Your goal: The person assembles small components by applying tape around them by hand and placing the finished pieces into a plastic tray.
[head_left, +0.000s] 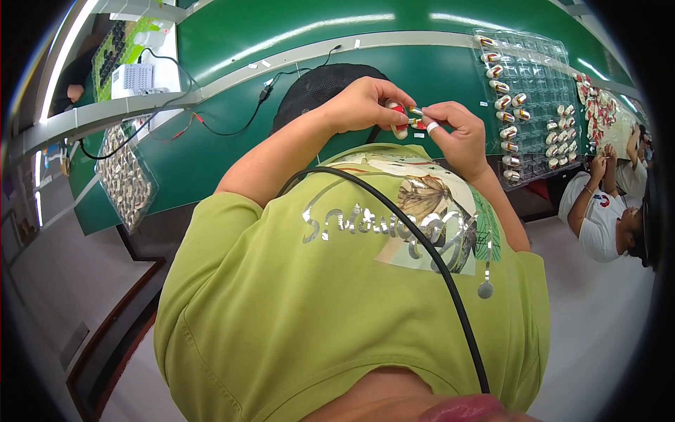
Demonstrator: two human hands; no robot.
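Pinching a red-and-white piece (400, 129) two-handed

Piece sits over the near edge of the green worktable (200, 165). Left hand (369, 104) grips its body, thumb and fingers closed. Right hand (455, 133), white band (432, 127) on one finger, pinches its silver-and-yellow end. From where I stand: part-filled clear compartment tray (524, 67) toward the worktable's right end; smaller tray (152, 181) by its left near corner.

Green table (436, 77), clear tray (538, 70) (partly filled), black cable (265, 92)
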